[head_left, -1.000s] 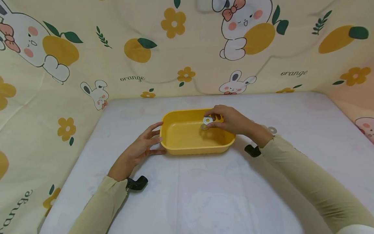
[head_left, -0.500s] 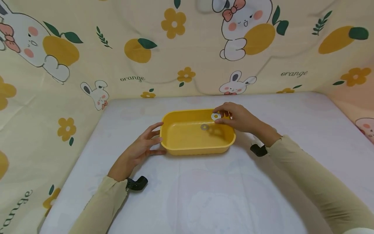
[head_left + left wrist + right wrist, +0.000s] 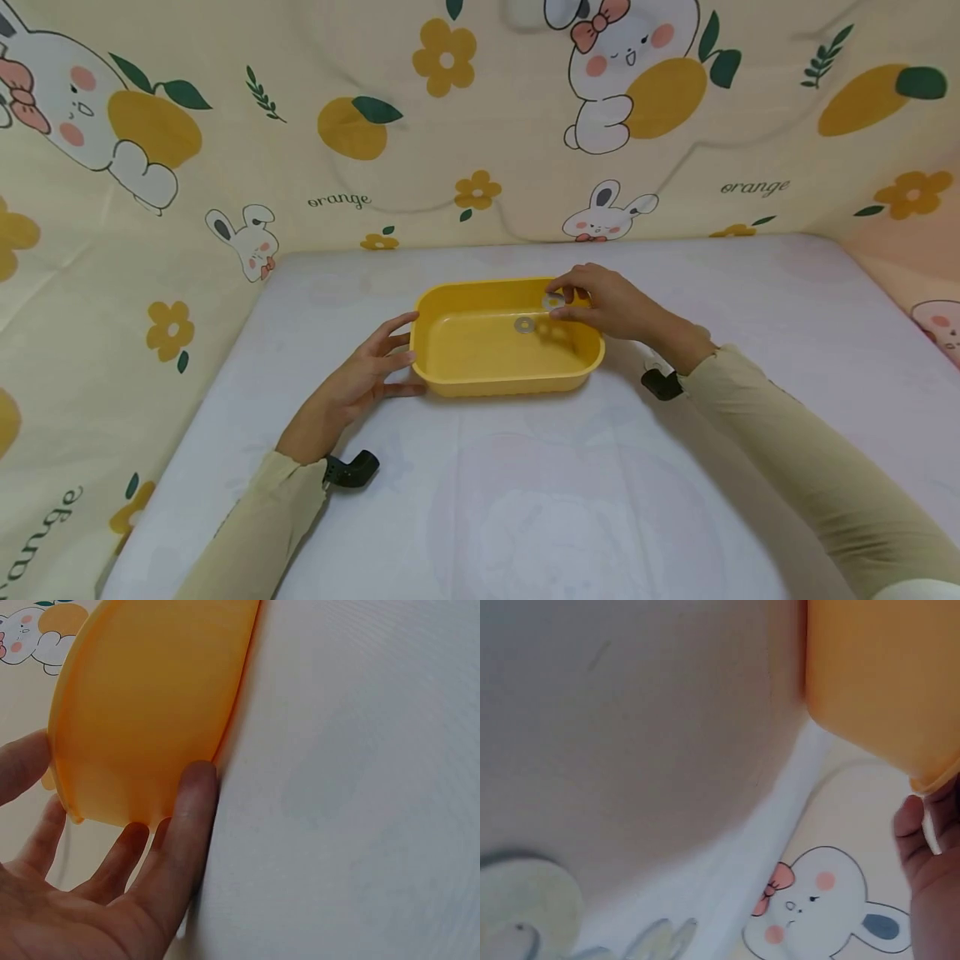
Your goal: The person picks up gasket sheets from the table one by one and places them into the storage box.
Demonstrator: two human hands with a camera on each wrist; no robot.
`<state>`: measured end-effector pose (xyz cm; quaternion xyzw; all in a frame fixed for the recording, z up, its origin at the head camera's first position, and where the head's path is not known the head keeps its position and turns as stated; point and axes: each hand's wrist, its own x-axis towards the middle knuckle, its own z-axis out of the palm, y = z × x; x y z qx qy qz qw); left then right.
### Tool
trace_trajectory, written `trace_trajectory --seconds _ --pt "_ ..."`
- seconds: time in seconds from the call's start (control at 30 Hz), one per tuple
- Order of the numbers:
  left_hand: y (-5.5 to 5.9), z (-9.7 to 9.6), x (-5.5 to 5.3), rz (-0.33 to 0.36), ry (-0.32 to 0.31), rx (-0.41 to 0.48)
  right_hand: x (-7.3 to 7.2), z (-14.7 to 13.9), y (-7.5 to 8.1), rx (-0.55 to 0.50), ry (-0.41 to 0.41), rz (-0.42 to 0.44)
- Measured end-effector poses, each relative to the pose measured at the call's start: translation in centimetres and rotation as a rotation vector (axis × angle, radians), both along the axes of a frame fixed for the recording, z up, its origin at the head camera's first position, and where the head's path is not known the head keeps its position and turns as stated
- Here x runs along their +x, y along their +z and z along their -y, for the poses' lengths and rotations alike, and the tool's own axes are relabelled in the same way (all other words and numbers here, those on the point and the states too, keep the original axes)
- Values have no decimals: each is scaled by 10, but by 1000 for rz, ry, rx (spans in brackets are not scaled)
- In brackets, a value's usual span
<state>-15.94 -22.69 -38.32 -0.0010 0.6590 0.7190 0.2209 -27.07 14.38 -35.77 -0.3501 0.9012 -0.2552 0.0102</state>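
Observation:
A yellow plastic tray (image 3: pixel 498 386) stands on the white table. My left hand (image 3: pixel 352 379) rests its spread fingertips against the tray's left end; in the left wrist view the fingers (image 3: pixel 191 817) touch the outer wall. Over the tray's far right corner, my right hand (image 3: pixel 607 304) holds a flat grey washer (image 3: pixel 553 302) between finger and thumb. A second washer (image 3: pixel 524 325) lies flat on the tray floor, left of that hand. In the right wrist view, the right hand (image 3: pixel 937 862) shows only partly, beside the tray rim, and its washer is hidden.
A large, close washer (image 3: pixel 547 900) lies on the table in the right wrist view, with other ring shapes (image 3: pixel 660 941) near the bottom edge. The right forearm hides that area in the head view. A patterned cloth (image 3: pixel 465 142) rises behind the table.
My right hand has shifted right with the washer, which looks duller and a little lower than half a second ago. The left hand and tray have stayed in place.

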Motion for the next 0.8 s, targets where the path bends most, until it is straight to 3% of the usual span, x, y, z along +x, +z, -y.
trace_trajectory --seconds 0.2,0.37,0.53,0.8 --pt "2 -1 0 5 -1 -1 1 0 5 101 -25 39" --pt "3 -2 0 12 2 -4 5 -7 4 37 -20 16" --pt "3 -2 0 10 0 -3 10 -22 2 -19 -67 -7" --pt "1 -2 0 -9 0 -9 14 -56 -4 29 -144 -5"
